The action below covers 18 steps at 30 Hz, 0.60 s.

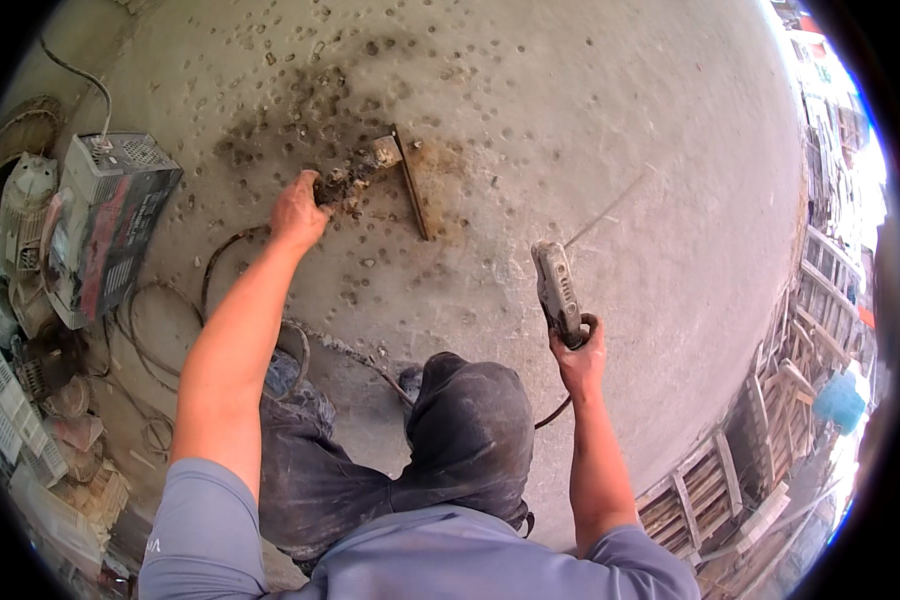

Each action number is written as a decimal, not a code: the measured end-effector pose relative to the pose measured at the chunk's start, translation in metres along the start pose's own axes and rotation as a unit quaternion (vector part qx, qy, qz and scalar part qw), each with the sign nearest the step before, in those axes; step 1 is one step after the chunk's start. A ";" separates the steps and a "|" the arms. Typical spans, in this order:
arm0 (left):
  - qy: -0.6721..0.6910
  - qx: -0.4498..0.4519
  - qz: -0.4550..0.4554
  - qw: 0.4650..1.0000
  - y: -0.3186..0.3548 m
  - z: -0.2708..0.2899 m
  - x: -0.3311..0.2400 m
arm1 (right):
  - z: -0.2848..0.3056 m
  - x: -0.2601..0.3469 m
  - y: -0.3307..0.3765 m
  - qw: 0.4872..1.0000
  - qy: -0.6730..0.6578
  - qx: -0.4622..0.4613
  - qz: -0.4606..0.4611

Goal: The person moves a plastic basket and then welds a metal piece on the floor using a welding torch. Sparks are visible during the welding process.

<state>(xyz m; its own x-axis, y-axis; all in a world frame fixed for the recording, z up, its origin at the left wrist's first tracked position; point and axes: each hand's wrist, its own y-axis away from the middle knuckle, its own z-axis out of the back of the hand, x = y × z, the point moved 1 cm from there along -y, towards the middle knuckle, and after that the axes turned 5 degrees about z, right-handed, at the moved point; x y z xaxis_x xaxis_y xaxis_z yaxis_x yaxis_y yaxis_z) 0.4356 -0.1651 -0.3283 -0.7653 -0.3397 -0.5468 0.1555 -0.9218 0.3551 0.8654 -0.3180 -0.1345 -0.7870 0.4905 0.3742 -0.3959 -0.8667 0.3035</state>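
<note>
Left hand (pixel 298 212): thumb and fingers closed on the near end of a dark crusted piece (pixel 345 190); arm stretched out, apparently to keep the grip at the end away from the bar.
Crusted piece: left of the middle of the concrete floor (pixel 700 290); whether it rests there or is lifted, cannot tell. Its far end meets a pale block (pixel 385 152).
Rusty bar (pixel 411 190): narrow, just right of the block, seemingly touching it; whether the 2 are joined, cannot tell.
Right hand (pixel 582 360): fingers curled round the rear of a worn rod holder (pixel 558 285), gripping it; likely held there so the fingers stay well back from the rod.
Thin rod (pixel 608 213): projects from the holder's front toward the floor's far right; tip well apart from the bar.
Cables: 1 dark cable (pixel 208 275) curves below the left wrist; 1 more, the right cable (pixel 553 412), runs from near the right hand toward the knee (pixel 470 410).
Floor surface: many small pits; dark stain (pixel 250 140) around the crusted piece.
Boxed machine (pixel 115 225): at the floor's left edge, presumably placed within cable reach.
Floor's right edge: slatted wooden frames (pixel 705 495), blue object (pixel 842 402).
</note>
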 end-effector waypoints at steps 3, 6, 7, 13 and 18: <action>-0.052 0.001 -0.009 0.999 0.001 -0.005 -0.003 | 0.013 0.018 0.013 0.992 -0.070 -0.030 0.105; -0.068 0.012 -0.033 0.997 -0.005 -0.010 0.005 | 0.034 0.031 0.016 0.978 -0.152 -0.033 0.137; -0.066 0.017 -0.042 0.997 -0.008 -0.010 0.009 | 0.038 0.031 0.015 0.972 -0.189 -0.034 0.134; -0.128 0.029 -0.021 0.991 -0.004 0.011 -0.037 | 0.049 0.041 0.023 0.948 -0.206 -0.057 0.236; -0.050 0.025 -0.011 0.998 -0.016 -0.004 -0.016 | 0.039 0.032 0.032 0.951 -0.279 -0.019 0.129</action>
<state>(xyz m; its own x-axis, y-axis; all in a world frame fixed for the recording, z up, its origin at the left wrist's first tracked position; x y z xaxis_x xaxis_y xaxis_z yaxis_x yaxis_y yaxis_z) 0.4482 -0.1458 -0.3282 -0.8276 -0.2961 -0.4769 0.1075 -0.9174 0.3831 0.8462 -0.3267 -0.0787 -0.4906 0.2228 0.8424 -0.2484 -0.9624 0.1099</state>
